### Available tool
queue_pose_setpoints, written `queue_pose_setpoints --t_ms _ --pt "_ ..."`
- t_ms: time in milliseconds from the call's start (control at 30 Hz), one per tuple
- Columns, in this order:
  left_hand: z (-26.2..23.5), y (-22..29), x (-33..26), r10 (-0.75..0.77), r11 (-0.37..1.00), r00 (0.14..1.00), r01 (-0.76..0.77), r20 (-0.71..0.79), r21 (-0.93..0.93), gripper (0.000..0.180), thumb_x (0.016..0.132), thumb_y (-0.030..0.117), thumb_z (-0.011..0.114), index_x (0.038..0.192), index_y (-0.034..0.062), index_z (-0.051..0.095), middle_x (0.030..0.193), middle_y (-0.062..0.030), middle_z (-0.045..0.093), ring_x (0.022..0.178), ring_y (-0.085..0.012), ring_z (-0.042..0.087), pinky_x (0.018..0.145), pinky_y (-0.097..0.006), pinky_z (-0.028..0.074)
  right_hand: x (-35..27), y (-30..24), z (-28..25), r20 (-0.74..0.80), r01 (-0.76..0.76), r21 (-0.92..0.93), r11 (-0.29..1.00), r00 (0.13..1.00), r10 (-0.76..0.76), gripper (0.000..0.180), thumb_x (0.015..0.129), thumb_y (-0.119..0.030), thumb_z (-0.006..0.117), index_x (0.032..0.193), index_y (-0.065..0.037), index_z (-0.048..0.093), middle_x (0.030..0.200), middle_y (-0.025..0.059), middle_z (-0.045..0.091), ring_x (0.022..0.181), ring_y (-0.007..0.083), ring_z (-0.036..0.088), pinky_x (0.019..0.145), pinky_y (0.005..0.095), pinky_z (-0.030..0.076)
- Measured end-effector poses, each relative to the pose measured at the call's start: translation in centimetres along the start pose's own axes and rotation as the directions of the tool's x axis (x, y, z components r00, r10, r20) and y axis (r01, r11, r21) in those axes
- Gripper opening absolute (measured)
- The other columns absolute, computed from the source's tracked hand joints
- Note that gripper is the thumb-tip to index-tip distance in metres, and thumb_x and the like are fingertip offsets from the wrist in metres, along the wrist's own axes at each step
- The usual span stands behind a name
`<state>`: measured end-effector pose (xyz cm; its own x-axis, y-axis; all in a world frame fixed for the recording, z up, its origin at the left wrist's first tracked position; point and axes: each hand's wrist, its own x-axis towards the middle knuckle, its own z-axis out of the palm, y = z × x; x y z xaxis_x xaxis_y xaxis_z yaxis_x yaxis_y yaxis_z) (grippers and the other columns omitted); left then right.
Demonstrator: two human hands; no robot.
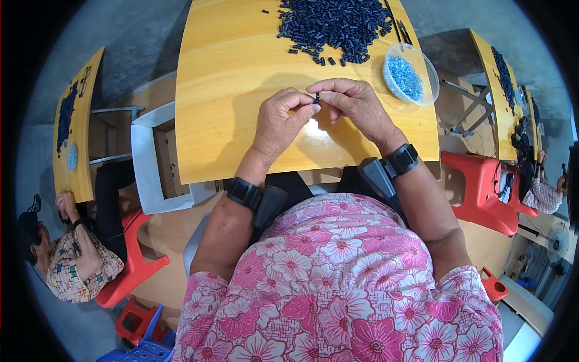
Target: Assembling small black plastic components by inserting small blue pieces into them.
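Observation:
Over the near part of the yellow wooden table (223, 90), my two hands meet at the fingertips around one small black part (317, 98). My left hand (277, 123) pinches it between thumb and forefinger. From the other side, the thumb and forefinger of my right hand (359, 108) close on the same part; its finer shape is too small to make out. Beyond my hands lies a big heap of small black parts (335, 27), a few of them scattered at its edge. A clear round bowl (430, 84) at the right holds many tiny blue translucent pieces (404, 78).
Thin dark tools (404, 31) lie behind the bowl. A white open box (145, 166) stands left of the table. Another person (84, 265) sits at a table on the far left, and one more (543, 193) at the far right. A red stool (476, 187) stands at right.

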<state>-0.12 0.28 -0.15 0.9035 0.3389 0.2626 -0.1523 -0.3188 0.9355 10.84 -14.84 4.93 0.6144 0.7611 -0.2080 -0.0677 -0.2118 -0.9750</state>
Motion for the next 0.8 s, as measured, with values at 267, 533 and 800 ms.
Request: queue_pose_setpoints --t_ms 267,533,800 --pt "-0.4 0.0 -0.1 -0.024 0.999 0.998 0.021 0.066 0.038 0.012 0.087 0.008 0.072 0.088 -0.0027 0.068 0.082 -0.0068 0.065 0.076 -0.0144 0.062 0.07 -0.028 0.05 0.7 0.8 -0.4 0.02 -0.06 -0.001 0.998 0.998 0.06 0.022 0.097 -0.014 0.065 0.111 0.0 0.072 0.079 0.001 0.068 0.068 0.006 0.06 0.065 0.0209 0.05" --pt "-0.1 -0.1 0.1 0.036 0.999 0.999 -0.036 -0.001 0.023 0.014 0.084 0.014 0.074 0.084 0.0002 0.071 0.071 -0.0086 0.063 0.066 -0.0201 0.063 0.061 -0.031 0.05 0.6 1.4 0.6 -0.022 -0.099 0.212 0.972 0.994 0.106 0.019 0.095 -0.011 0.067 0.107 0.004 0.071 0.084 0.0054 0.069 0.07 0.01 0.063 0.071 0.0244 0.056" --pt "0.1 -0.6 -0.1 -0.026 0.994 1.0 0.028 0.016 -0.106 0.012 0.085 0.011 0.074 0.086 -0.0006 0.071 0.076 -0.0071 0.066 0.069 -0.0162 0.066 0.063 -0.029 0.052 0.6 2.3 0.6 -0.043 -0.034 0.208 0.977 0.998 0.044 0.021 0.097 -0.01 0.064 0.108 0.007 0.07 0.085 0.0068 0.068 0.074 0.0119 0.064 0.073 0.0294 0.059"
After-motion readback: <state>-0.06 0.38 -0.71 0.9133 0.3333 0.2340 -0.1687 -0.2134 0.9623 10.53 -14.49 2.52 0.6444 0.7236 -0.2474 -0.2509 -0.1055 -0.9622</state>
